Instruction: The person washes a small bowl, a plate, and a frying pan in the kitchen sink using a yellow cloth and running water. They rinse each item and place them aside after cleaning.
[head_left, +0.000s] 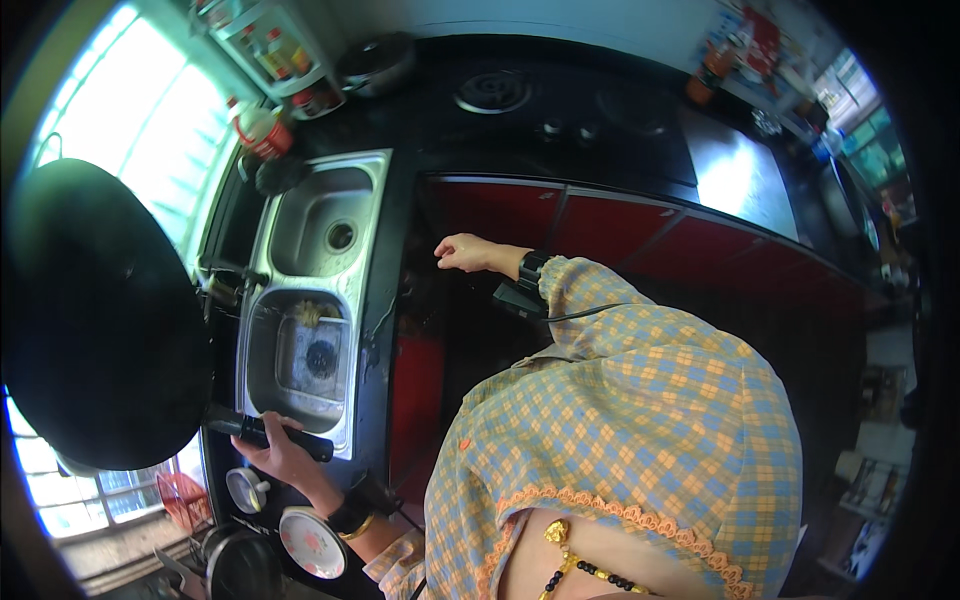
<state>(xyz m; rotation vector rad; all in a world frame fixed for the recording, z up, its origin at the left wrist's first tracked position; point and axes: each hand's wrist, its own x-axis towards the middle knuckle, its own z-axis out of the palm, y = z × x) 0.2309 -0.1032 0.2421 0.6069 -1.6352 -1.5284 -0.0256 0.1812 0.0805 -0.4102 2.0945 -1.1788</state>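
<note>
My left hand (281, 454) grips the black handle (304, 442) of a large black pan (105, 322). The pan is held up at the left, in front of the window, and its broad dark face turns towards me. Beside it is a steel double-bowl sink (360, 300). A yellowish scrubber (309, 313) lies in the nearer bowl, which looks wet. Over the floor, right of the counter edge, my right hand (465, 253) hangs empty with loosely bent fingers. A black wrist device (531, 270) with a cable is strapped to that arm.
A black tap (251, 276) stands behind the sink. A white mug (246, 489), a floral bowl (313, 541) and a steel pot (240, 562) stand at lower left. Along the top are a lidded pot (376, 64), a gas burner (493, 91) and red cabinets (615, 225).
</note>
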